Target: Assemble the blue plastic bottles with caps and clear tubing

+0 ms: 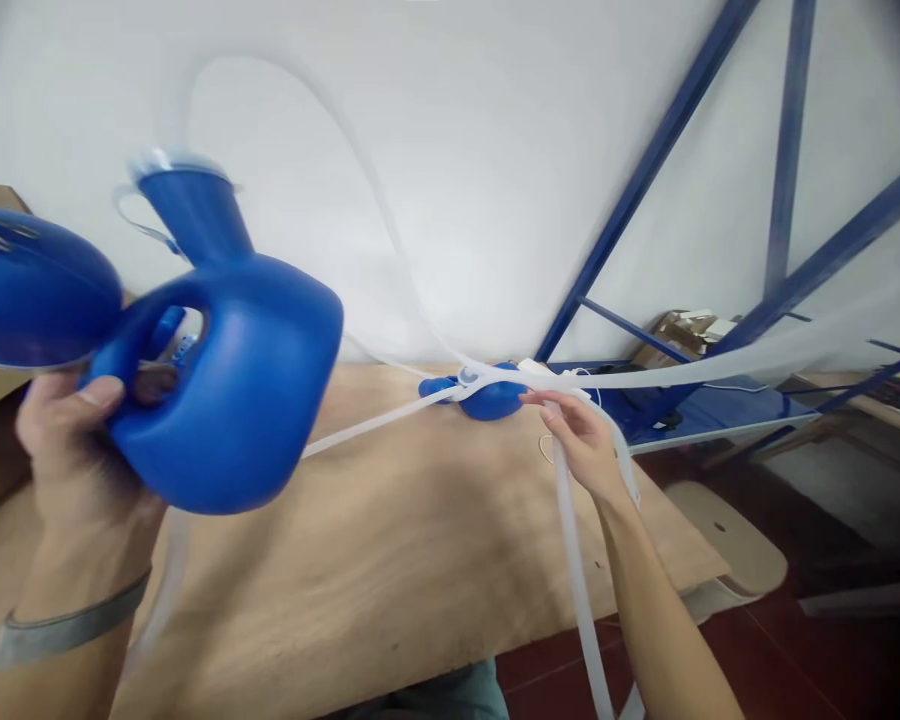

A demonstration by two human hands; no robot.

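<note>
A blue plastic jug [232, 370] with a flared neck and white lid is lifted at the left, and my left hand [82, 440] grips its handle. Beside it, partly cut off by the frame edge, is a second rounded blue container [37, 285]; whether my left hand also holds it is unclear. Long translucent tubes run from the containers across the view. My right hand [581, 435] is at the tubing [615, 378], thumb and fingers close together around or against it. Just left of those fingertips, another blue container [491, 395] lies on the wooden table.
The wooden table [390, 540] spans the front, against a white wall. Blue metal framing [645, 150] rises at the right, with a blue shelf [720, 415] and a cardboard box [671, 335] behind it. A beige stool [727, 535] stands beyond the table's right end.
</note>
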